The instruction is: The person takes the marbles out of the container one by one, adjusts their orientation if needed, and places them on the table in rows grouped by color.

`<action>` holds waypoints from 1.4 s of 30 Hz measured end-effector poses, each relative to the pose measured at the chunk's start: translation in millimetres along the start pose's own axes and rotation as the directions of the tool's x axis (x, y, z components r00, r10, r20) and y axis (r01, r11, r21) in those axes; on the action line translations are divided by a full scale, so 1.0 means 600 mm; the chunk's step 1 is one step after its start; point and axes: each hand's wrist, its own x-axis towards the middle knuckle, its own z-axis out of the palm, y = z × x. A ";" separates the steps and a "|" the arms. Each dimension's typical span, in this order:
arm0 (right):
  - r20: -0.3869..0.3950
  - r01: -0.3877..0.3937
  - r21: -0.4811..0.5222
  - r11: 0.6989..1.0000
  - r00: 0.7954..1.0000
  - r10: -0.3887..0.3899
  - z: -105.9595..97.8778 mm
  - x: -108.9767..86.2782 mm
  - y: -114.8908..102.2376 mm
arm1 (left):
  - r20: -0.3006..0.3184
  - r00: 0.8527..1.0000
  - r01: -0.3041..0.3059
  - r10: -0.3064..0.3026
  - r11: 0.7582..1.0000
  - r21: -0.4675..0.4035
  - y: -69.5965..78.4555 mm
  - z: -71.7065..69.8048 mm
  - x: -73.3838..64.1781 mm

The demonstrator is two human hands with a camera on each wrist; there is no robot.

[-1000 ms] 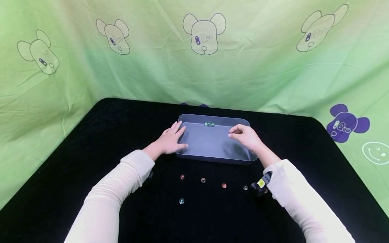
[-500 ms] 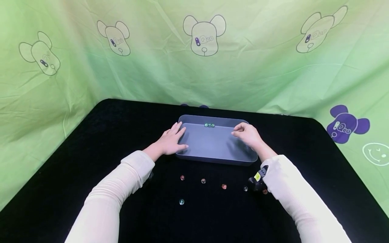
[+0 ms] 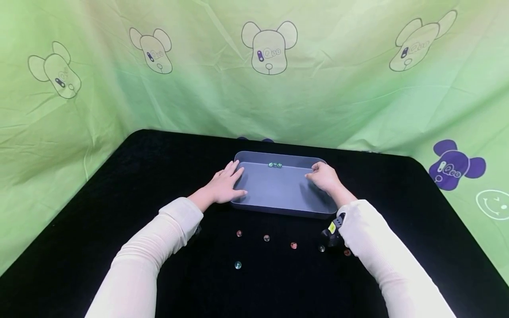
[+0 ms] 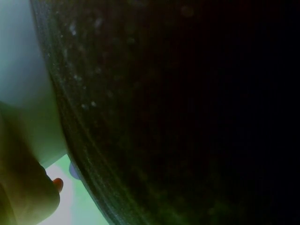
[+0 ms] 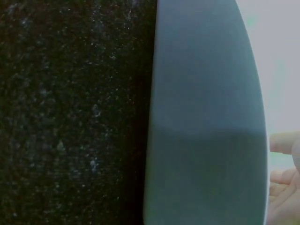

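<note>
A shallow grey tray (image 3: 278,190) lies on the black tabletop, and several green marbles (image 3: 275,165) sit in a row against its back wall. My left hand (image 3: 223,185) rests over the tray's left rim, fingers spread and straight. Over the tray's right side, near the back corner, is my right hand (image 3: 324,176), its fingers bent and thumb close to the index finger. Whether something is between those fingertips is hidden. The right wrist view shows the tray's outer wall (image 5: 206,112) with part of the right hand (image 5: 285,178) beyond the rim.
In front of the tray lie loose marbles: a red one (image 3: 239,233), a brownish one (image 3: 267,238), an orange-red one (image 3: 294,245), a clear one (image 3: 321,248), another reddish one (image 3: 347,252) and a blue one (image 3: 238,265). A green printed cloth (image 3: 191,97) hangs behind the table.
My right hand has shifted a little to the right over the tray, towards its right rim. The left hand stays in place. The marbles have not moved.
</note>
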 end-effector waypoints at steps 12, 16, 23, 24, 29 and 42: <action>0.038 -0.043 -0.085 0.995 0.998 0.046 0.003 0.020 0.006 | -0.008 1.000 -0.004 0.004 1.000 -0.016 -0.003 0.002 0.001; 0.057 -0.061 -0.071 0.996 0.996 0.065 0.002 0.025 0.005 | -0.010 1.000 -0.003 0.003 1.000 -0.025 -0.003 0.004 0.001; 0.057 -0.046 -0.081 0.996 0.997 0.050 0.031 0.094 0.081 | -0.011 1.000 -0.004 0.004 1.000 -0.016 -0.004 0.008 0.002; 0.041 -0.029 -0.090 0.995 0.999 0.033 0.043 0.116 0.110 | -0.009 1.000 -0.005 0.005 1.000 -0.016 -0.004 0.008 0.002; -0.021 0.047 -0.131 0.990 0.999 -0.050 0.090 0.204 0.226 | -0.003 1.000 0.000 0.000 1.000 -0.013 -0.006 0.009 0.003; 0.055 0.142 -0.141 0.980 0.989 -0.135 0.083 0.209 0.213 | -0.002 1.000 0.008 -0.008 1.000 0.003 -0.009 0.009 0.007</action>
